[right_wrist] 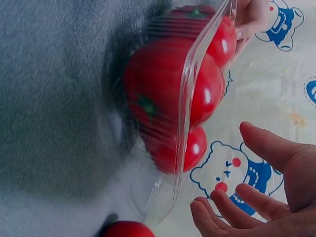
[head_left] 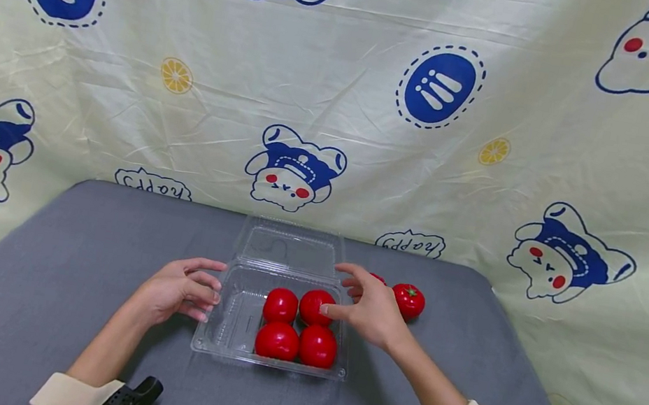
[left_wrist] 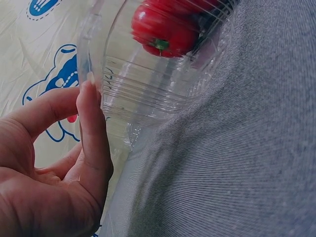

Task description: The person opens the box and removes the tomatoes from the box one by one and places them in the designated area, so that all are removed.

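1. While its fingers stand spread and only slightly bent, the left hand (head_left: pixel 177 289) touches the left rim of the clear plastic clamshell container (head_left: pixel 240 309) without closing round it; this light contact probably steadies the tray.
2. The container lies on the gray cloth (head_left: pixel 27 311), its hinged lid (head_left: pixel 292 247) folded back on the far side, which leaves the inside reachable from above.
3. Four red tomatoes (head_left: pixel 277 341) sit two by two in the container's right part, close together; with the near and right walls beside them, they seem set so as not to roll.
4. The right hand (head_left: pixel 374 309) hangs above the right rim, thumb and fingers wide apart, holding nothing; the right wrist view shows it apart from the fruit.
5. On the cloth, right of the container, lie a whole-looking tomato (head_left: pixel 408 302) and a partly hidden tomato (head_left: pixel 378 278), presumably kept within the right hand's reach.
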The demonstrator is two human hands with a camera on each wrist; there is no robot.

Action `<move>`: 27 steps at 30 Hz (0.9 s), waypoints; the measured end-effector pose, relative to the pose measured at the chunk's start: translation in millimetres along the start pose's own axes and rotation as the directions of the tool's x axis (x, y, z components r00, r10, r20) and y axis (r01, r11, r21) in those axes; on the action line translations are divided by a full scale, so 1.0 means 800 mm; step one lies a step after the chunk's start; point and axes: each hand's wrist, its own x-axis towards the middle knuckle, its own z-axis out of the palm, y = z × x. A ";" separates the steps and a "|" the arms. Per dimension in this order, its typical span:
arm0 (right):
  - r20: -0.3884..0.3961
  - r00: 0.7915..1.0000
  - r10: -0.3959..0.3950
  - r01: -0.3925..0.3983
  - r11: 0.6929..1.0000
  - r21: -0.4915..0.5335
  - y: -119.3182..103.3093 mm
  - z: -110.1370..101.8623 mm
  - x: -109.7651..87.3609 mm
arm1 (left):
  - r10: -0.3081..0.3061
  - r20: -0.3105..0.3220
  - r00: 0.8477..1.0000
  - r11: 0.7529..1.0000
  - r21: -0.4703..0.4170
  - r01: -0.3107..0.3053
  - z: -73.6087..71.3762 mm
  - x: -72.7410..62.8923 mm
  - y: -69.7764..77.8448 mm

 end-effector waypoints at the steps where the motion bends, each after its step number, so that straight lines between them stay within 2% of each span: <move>1: 0.002 1.000 -0.003 0.003 1.000 -0.001 -0.002 0.002 0.000 | 0.001 -0.001 1.000 1.000 0.002 -0.001 0.000 0.000 0.000; 12: 0.025 1.000 0.002 -0.002 1.000 0.000 -0.023 0.019 0.000 | -0.001 -0.021 1.000 1.000 0.005 0.002 0.001 0.000 0.000; 21: 0.036 0.999 -0.029 0.029 1.000 -0.009 -0.037 0.033 0.004 | -0.015 -0.032 0.999 1.000 0.005 0.015 0.002 -0.001 0.001; 27: 0.044 0.998 -0.053 0.053 0.998 -0.013 -0.043 0.041 0.010 | -0.002 -0.018 1.000 1.000 0.009 0.003 0.001 -0.001 0.002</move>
